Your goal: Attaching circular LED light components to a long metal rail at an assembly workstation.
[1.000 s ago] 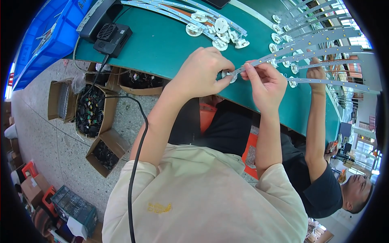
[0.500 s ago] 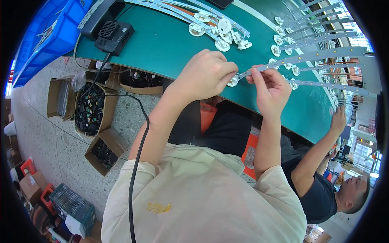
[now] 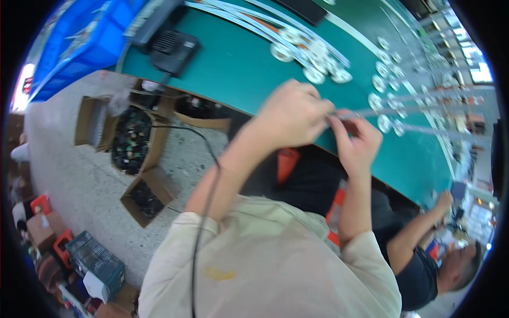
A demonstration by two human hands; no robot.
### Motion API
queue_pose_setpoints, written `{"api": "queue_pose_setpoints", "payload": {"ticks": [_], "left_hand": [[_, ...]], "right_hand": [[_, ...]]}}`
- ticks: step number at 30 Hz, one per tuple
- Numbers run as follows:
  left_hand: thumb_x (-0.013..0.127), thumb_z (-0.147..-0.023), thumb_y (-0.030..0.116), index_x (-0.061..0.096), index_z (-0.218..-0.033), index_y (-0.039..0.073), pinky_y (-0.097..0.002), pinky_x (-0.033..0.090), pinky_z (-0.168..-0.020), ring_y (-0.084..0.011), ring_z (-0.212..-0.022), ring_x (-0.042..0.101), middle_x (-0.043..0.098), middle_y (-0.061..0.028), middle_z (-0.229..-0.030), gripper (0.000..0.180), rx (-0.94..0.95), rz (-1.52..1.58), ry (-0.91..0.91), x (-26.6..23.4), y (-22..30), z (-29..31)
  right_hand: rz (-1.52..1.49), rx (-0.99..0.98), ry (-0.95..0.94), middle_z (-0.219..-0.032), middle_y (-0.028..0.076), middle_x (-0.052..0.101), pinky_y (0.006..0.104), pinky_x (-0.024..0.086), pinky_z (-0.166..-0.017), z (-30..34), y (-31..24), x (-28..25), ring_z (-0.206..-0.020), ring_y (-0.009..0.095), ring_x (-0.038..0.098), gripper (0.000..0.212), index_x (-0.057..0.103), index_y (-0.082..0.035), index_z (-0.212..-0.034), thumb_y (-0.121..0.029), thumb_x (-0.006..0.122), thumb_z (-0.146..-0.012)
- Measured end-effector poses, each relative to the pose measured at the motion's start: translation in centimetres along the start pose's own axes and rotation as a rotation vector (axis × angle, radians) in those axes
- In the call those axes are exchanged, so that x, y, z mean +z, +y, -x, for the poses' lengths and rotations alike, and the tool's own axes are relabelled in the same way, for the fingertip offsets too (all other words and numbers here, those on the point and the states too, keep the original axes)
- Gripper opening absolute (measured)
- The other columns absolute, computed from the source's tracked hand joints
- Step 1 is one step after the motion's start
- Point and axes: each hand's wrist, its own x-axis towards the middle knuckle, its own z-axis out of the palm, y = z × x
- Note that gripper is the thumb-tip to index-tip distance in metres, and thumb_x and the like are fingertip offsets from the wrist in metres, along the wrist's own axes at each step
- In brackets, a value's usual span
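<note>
My left hand (image 3: 297, 116) is closed, its fingertips pinched at the near end of a long pale LED strip (image 3: 363, 113). Just to its right, my right hand (image 3: 359, 142) grips the same strip between thumb and fingers. The strip runs off to the right over the bench, blurred by motion. Whatever small part sits at the strip's end is hidden behind my left fingers. Beyond my hands, white round pieces (image 3: 315, 55) are heaped at the ends of more LED strips (image 3: 238, 20). Further strips with white discs (image 3: 378, 83) lie to the right.
A green bench (image 3: 233, 63) carries a black power box (image 3: 174, 52) at the left. Beside it is a blue bin (image 3: 79, 53). Cardboard boxes of dark parts (image 3: 131, 140) stand on the floor. A black cable (image 3: 212, 180) crosses my left arm. A co-worker (image 3: 424, 275) sits at the right.
The view has shifted, so the bench things appear further right and lower. My hands have come closer together on the strip. The white round piece beneath my left fingers is now hidden.
</note>
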Motion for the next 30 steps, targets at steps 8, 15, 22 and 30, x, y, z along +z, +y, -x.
{"api": "queue_pose_setpoints", "payload": {"ticks": [8, 15, 22, 30], "left_hand": [[0.073, -0.064, 0.015, 0.070, -0.089, 0.007, -0.0357, 0.047, -0.071, -0.0215, -0.082, 0.064, 0.069, -0.0030, -0.079, 0.026, 0.048, 0.047, -0.049, -0.3, 0.6, 0.3], [0.081, -0.066, 0.022, 0.063, -0.115, 0.015, -0.0411, 0.049, -0.070, -0.0284, -0.084, 0.062, 0.063, -0.0068, -0.077, 0.053, -0.043, 0.064, -0.003, 0.0, -0.4, 0.6], [0.084, -0.066, 0.021, 0.067, -0.108, 0.012, -0.0412, 0.052, -0.072, -0.0290, -0.081, 0.065, 0.067, -0.0087, -0.078, 0.047, -0.065, 0.135, -0.006, -0.2, -0.4, 0.3], [0.077, -0.074, 0.018, 0.061, -0.119, 0.005, -0.0409, 0.049, -0.076, -0.0349, -0.087, 0.061, 0.064, -0.0179, -0.086, 0.050, -0.188, 0.216, -0.184, -1.3, 0.1, -0.4]], "right_hand": [[-0.063, 0.001, 0.074, -0.082, 0.011, 0.073, 0.0252, 0.053, -0.066, 1.5, 0.9, 0.5, -0.071, 0.013, 0.068, 0.010, 0.069, 0.006, -0.090, 0.003, 0.074, -0.083], [-0.016, -0.019, 0.093, -0.081, 0.011, 0.073, 0.0258, 0.052, -0.063, 1.1, 0.4, 0.7, -0.067, 0.014, 0.068, 0.008, 0.071, 0.005, -0.082, 0.000, 0.077, -0.080], [-0.340, 0.177, 0.242, -0.083, 0.011, 0.073, 0.0214, 0.054, -0.063, 2.1, 0.4, 2.0, -0.068, 0.012, 0.068, 0.009, 0.070, 0.006, -0.092, 0.002, 0.074, -0.085], [-0.360, 0.193, 0.280, -0.080, 0.012, 0.073, 0.0218, 0.055, -0.063, 2.3, 0.3, 2.5, -0.066, 0.013, 0.068, 0.011, 0.070, 0.007, -0.092, 0.001, 0.075, -0.085]]}}
